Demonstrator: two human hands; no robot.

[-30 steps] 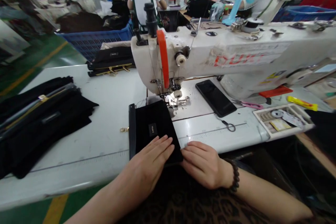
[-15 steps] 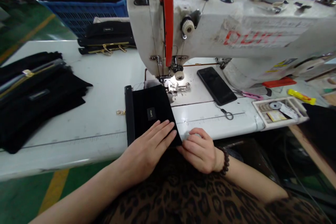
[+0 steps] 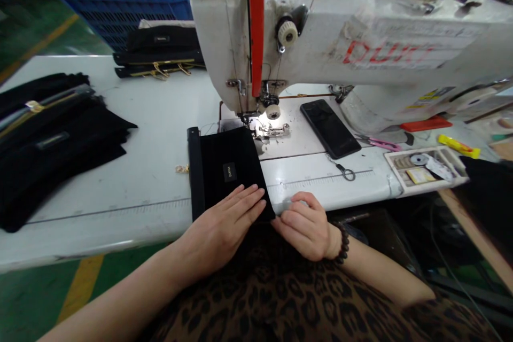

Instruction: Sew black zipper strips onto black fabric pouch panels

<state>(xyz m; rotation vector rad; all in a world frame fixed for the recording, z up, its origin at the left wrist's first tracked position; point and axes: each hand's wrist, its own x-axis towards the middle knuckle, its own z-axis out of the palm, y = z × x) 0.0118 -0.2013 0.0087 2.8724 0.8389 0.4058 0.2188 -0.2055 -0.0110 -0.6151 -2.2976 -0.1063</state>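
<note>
A black fabric pouch [image 3: 218, 155] with a small label and a stiff strip along its left edge lies at the front of the sewing machine bed. Its far edge reaches under the needle area of the white sewing machine [image 3: 320, 48]. My left hand [image 3: 226, 222] rests flat on the pouch's near part, fingers stretched out. At the near right corner of the pouch, my right hand [image 3: 304, 227] has its fingers curled, thumb and forefinger pinching that corner. A gold clasp [image 3: 181, 169] sticks out on the pouch's left side.
Black fabric pieces [image 3: 60, 144] lie stacked at left, and finished-looking black pouches [image 3: 160, 45] at the back before a blue crate [image 3: 120, 16]. A phone [image 3: 331, 128], pink-handled snips [image 3: 382, 143] and a bobbin tray [image 3: 425, 171] sit at right.
The view has shifted slightly. Both hands and the pouch stay in nearly the same place, with no clear movement of their own.
</note>
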